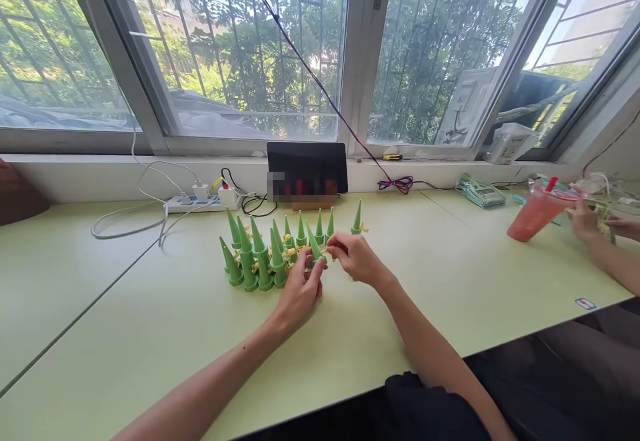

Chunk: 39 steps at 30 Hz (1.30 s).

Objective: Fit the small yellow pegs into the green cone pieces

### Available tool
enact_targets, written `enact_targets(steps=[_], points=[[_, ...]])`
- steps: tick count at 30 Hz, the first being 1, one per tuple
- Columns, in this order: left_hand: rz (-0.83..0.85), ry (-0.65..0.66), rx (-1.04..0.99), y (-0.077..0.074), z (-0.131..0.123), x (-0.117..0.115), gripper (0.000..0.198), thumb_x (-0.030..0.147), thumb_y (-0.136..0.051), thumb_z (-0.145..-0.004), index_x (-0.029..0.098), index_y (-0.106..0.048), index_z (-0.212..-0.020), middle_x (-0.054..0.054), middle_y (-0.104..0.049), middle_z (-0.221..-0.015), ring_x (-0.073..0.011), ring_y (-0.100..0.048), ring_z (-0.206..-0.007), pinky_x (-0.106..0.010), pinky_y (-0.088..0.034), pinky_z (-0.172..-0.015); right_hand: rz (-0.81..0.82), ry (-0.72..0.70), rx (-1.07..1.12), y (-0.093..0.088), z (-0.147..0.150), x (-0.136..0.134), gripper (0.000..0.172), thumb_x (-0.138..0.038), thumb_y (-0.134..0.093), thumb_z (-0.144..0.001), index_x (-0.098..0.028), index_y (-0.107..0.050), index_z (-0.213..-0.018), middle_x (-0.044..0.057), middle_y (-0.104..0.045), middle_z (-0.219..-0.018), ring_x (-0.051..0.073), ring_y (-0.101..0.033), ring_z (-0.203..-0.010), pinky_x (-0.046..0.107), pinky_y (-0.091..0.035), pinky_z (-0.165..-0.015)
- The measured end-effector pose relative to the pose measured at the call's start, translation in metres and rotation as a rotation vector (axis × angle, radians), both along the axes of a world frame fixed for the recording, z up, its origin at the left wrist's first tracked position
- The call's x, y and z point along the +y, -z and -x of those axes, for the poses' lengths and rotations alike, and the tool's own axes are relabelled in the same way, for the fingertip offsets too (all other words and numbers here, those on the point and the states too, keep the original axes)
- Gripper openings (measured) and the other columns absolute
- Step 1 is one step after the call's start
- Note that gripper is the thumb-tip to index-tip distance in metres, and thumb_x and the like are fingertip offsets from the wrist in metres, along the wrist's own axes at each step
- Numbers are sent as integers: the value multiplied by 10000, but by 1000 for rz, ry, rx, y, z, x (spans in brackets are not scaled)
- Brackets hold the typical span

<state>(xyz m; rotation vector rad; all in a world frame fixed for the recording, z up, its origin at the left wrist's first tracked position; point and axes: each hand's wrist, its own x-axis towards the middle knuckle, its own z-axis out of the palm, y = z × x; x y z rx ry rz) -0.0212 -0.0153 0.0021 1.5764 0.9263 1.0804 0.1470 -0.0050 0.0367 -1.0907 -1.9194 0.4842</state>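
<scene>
My left hand (303, 284) is closed around the base of a green cone (315, 246), which tilts slightly to the left above the table. Close against its right side, my right hand (357, 258) pinches a small yellowish piece (324, 251) between thumb and fingertips; its exact kind is too small to tell. Left of my hands stands a cluster of upright green cones (249, 261), several with small yellow pieces at their sides. Another green cone (357, 218) with a yellow piece stands apart, behind my right hand.
A dark tablet (307, 171) leans at the window wall. A power strip (200, 202) with white cables lies at back left. Coiled wire (395, 184) lies by the sill. At right are a red drink cup (537, 214), a green packet (480, 191) and another person's hands (586, 221).
</scene>
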Motion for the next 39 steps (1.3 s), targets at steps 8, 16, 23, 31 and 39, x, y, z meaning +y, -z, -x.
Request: enact_targets(steps=[8,16,23,31,39], points=[[-11,-8,6,0,0,1,404,565,-508,-899,219,-435,-1095,-60,-620,-1024,-44,-465,-405,-216,-379,-396,-4,21,-19,-1,2,0,196,-275,-471,-941,-191,-556,-786,-4,-589,-662,120,-480,-581,242,-378,-590],[-6,-34,15,-5,-1,-2,409,565,-518,-894,215,-431,-1087,-57,-623,-1015,-42,-455,-408,-216,-377,-390,-14,22,-8,-3,4,-1,192,-267,-466,-942,-197,-531,-776,-7,-584,-663,120,-479,-576,241,-376,-595],[-74,-62,15,-4,-1,0,323,525,-476,-932,217,-426,-1014,-35,-594,-1002,-34,-464,-440,-207,-388,-415,-42,6,31,-5,6,-4,73,-237,-499,-926,-199,-562,-925,-24,-582,-666,117,-497,-583,239,-403,-628],[-40,-39,16,-5,-1,-2,368,550,-483,-920,212,-437,-1055,-32,-595,-963,-43,-459,-452,-207,-396,-418,3,-24,61,-4,2,-2,104,-231,-496,-923,-190,-544,-840,-20,-590,-657,111,-515,-585,227,-406,-596],[-17,-12,15,0,0,1,373,554,-502,-908,217,-437,-1054,-20,-595,-921,-50,-457,-431,-218,-399,-402,56,-19,7,-3,0,-1,157,-230,-468,-937,-194,-522,-794,-36,-538,-604,102,-472,-539,220,-374,-554]])
